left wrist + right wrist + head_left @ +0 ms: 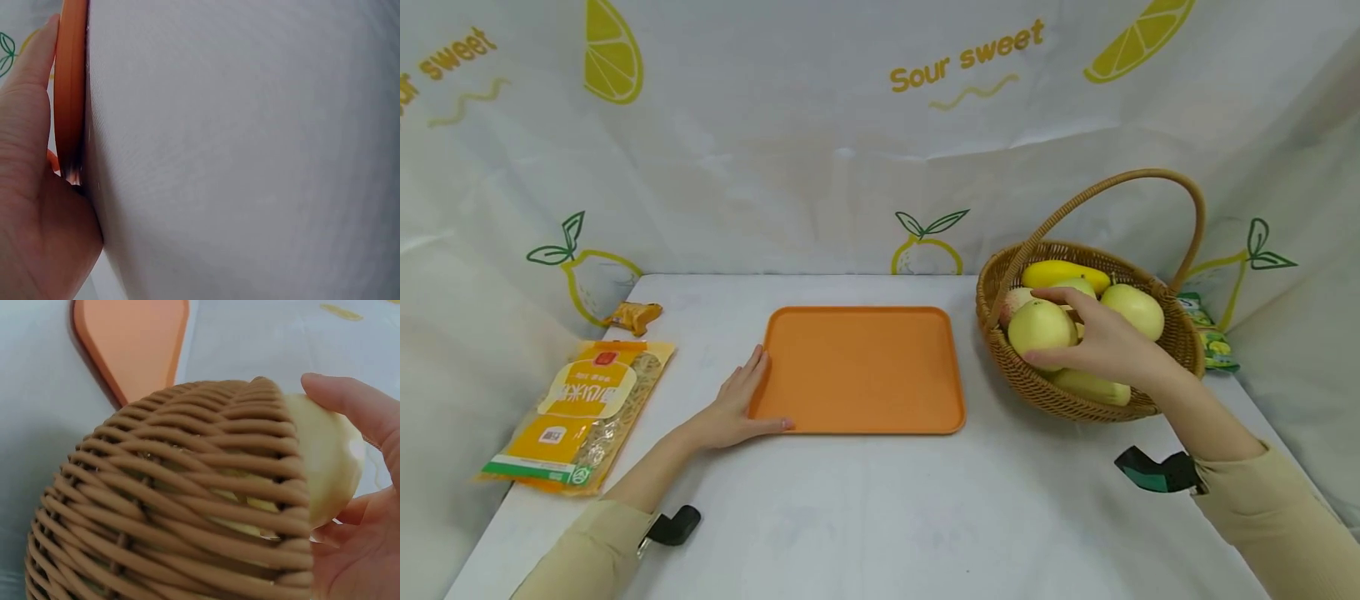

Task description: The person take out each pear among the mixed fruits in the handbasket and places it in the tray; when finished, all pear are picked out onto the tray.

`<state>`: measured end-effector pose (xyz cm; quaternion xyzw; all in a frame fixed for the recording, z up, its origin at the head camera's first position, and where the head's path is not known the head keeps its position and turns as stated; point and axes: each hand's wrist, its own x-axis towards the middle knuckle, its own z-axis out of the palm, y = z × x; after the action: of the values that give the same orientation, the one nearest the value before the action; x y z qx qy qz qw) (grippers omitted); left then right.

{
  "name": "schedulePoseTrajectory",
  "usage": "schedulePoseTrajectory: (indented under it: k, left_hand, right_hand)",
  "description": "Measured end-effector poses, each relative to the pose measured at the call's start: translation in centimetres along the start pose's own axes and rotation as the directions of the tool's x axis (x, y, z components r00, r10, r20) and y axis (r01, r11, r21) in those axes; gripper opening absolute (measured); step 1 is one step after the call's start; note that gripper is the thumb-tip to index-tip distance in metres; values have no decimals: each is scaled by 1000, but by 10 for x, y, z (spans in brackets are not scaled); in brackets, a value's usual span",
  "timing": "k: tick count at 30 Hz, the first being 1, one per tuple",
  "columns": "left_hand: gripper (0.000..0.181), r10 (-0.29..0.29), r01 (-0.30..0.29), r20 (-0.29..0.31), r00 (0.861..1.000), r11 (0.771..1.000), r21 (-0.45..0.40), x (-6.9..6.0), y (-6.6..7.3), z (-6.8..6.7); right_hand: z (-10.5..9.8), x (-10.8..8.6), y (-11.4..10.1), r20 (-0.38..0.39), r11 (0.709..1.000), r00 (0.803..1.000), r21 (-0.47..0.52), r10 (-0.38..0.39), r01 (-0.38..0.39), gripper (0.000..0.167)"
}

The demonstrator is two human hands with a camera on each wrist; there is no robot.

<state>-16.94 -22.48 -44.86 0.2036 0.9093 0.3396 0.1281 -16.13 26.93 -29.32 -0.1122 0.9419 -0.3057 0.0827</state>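
Note:
In the head view, my left hand [735, 408] lies at the left end of an orange tray [861, 371], fingers along its side and thumb over the front left corner. The left wrist view shows the hand [28, 156] against the tray's rim [70, 87]. On the right, my right hand [1105, 337] reaches into a wicker basket [1037, 392] and grips a yellow-green apple [1041, 329] with curved thumb and fingers. In the right wrist view the apple [325, 462] sits at the basket's rim, thumb on one side; the fingers are partly hidden behind it.
Also in the basket are a banana [1063, 273], another pale round fruit [1135, 310] and a long pale-yellow piece [1092, 387]. A tall handle [1120, 177] arches over them. Left lie a yellow food bag [580, 417] and a small orange packet [634, 317]. A green packet [1210, 337] lies behind the basket.

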Motion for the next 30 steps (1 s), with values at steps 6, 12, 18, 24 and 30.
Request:
schedulePoseTrajectory:
  k: [6,12,18,24,30]
  left_hand:
    - [116,0,0,0,1000,1000,-3,-1,-2,1]
    - [117,-6,6,1,1000,1000,-3,0,-1,0]
    - [118,-17,17,2,1000,1000,6,1,0,-1]
    - [118,-17,17,2,1000,1000,6,1,0,-1]
    - [118,-15,14,8,1000,1000,10,1,1,-2]
  right_hand:
    - [1,-3,-1,-1,994,1000,109,22,-22,81]
    - [1,-6,-6,5,970,1000,243,23,-24,76]
    - [6,-9,-21,6,941,1000,337,9,-11,71]
    - [15,-5,-34,39,919,999,395,-36,17,71]
    - [28,3,-43,48,897,997,441,-67,39,73]
